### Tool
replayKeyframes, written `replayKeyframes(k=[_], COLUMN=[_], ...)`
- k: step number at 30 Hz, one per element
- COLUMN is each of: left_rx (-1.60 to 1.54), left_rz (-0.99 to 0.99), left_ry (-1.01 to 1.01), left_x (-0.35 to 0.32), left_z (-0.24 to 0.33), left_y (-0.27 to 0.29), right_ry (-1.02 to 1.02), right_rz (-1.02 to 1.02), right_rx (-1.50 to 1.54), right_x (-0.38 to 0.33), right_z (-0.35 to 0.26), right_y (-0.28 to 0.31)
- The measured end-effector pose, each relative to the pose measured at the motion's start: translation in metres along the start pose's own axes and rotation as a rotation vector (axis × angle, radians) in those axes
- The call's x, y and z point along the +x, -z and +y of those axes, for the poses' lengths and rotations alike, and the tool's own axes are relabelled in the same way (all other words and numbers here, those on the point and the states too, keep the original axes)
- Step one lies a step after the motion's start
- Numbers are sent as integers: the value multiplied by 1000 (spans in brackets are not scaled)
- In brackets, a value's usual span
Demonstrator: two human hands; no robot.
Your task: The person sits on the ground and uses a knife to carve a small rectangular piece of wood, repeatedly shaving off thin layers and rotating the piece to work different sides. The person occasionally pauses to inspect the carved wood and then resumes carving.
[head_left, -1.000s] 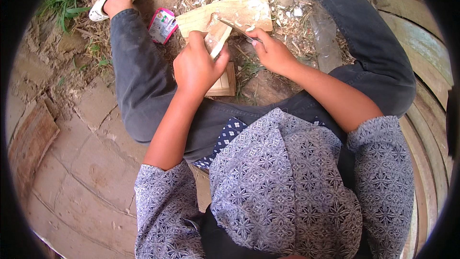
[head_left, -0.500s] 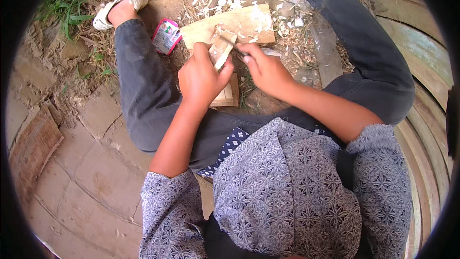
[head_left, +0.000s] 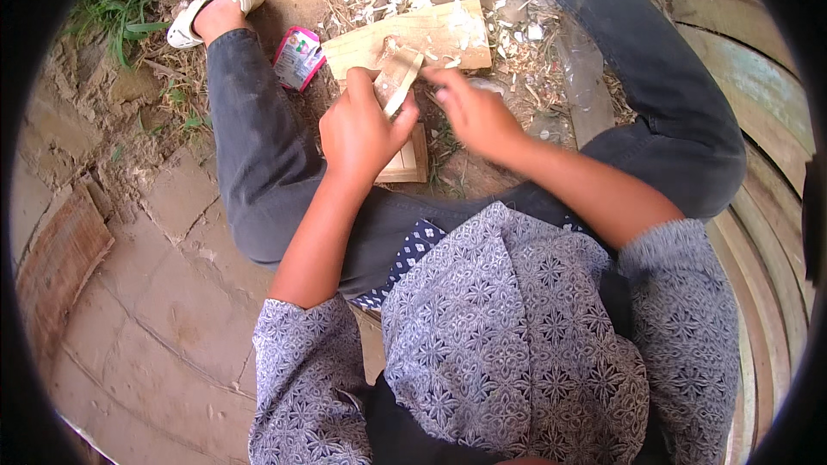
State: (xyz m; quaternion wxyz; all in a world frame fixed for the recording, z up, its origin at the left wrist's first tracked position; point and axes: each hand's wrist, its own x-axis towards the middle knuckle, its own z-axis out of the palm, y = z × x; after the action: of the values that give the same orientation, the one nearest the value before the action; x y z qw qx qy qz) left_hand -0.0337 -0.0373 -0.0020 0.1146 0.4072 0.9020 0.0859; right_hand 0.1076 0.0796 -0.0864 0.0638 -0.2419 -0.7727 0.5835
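My left hand (head_left: 357, 133) is closed round the lower end of a small pale wood block (head_left: 399, 77), which slants up to the right. Close by on its right, my right hand (head_left: 484, 119) is curled and slightly smeared by motion. It grips a small knife (head_left: 440, 95), mostly hidden by the fingers. The knife lies at the block's right edge. Beyond both hands, a larger flat wooden board (head_left: 461, 30) rests on the ground with shavings on it. Another wooden piece (head_left: 413, 162) lies below my left hand.
White wood shavings (head_left: 508, 9) litter the ground beyond the board. A pink and white packet (head_left: 299, 58) lies beside my left leg. Grass (head_left: 129, 0) grows at the far left, brick paving (head_left: 164, 327) spreads at the near left, and curved-looking wooden planks (head_left: 749, 103) line the right.
My right hand has shifted slightly up and left, and the blade that showed across the block's edge is now harder to see. The left hand keeps its hold on the block, nearly still.
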Motion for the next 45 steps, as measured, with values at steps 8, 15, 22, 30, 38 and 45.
replayKeyframes(k=[8,15,22,30,38,45], left_rx=[-1,2,5,28,21,-3], left_rz=[-9,-24,-62,-78,-68,-60], left_ry=[-23,-37,-14,38,-52,-5], left_x=[8,14,14,9,-8,0], left_z=[2,6,4,7,10,8], left_y=[3,6,6,8,-1,2], right_ry=[-181,-249,-364,-180,-685,-129], right_rz=[-100,-57,-135,-137,-289,-135], right_rx=[-154,-140,-75,-52,237,-151], right_x=[14,5,6,13,18,9], right_z=[8,15,-2,43,4,22], right_y=[13,0,1,7,21,17])
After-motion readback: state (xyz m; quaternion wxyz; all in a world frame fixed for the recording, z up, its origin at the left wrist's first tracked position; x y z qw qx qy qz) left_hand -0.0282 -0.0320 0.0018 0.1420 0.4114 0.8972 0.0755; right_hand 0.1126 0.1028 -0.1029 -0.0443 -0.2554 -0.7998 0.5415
